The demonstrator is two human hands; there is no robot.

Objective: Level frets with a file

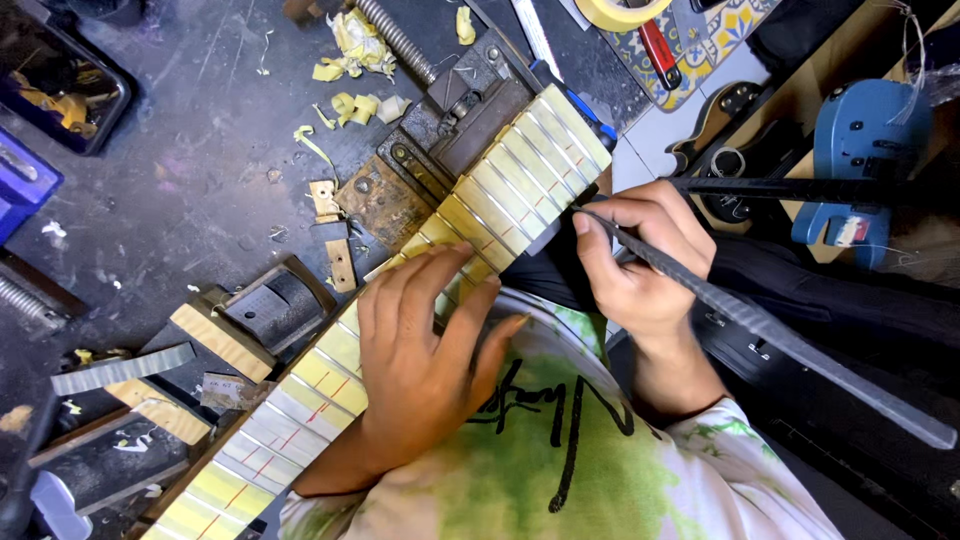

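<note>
The dark, scuffed surface [190, 170] in front of me is littered with curled scraps of yellow masking tape [355, 45] and small wood offcuts. A guitar neck [400, 310] lies diagonally across it, clamped in a rusty metal vise [440, 130]; its fretboard is masked with yellow tape between the frets, with thin red marks on several strips.

My left hand [420, 360] lies flat and spread on the middle of the neck, fingers pressing down on the taped frets, holding nothing. My right hand [640, 260] is closed in a pinching grip on a long dark file [780, 335], whose tip touches the near edge of the fretboard up toward the vise, the handle end trailing off to my right.

As I judge it, the step in hand is dressing the fret ends along that edge. The next stroke calls for steady downward pressure from my left hand and a shallow, controlled angle on the file so it stays off the wood.

A dark tray [60, 85] at the upper left holds yellow scraps; what else is in it I cannot tell. A roll of yellow tape [620, 12] sits at the top edge, and a blue guitar body [865, 130] is off to the right.
</note>
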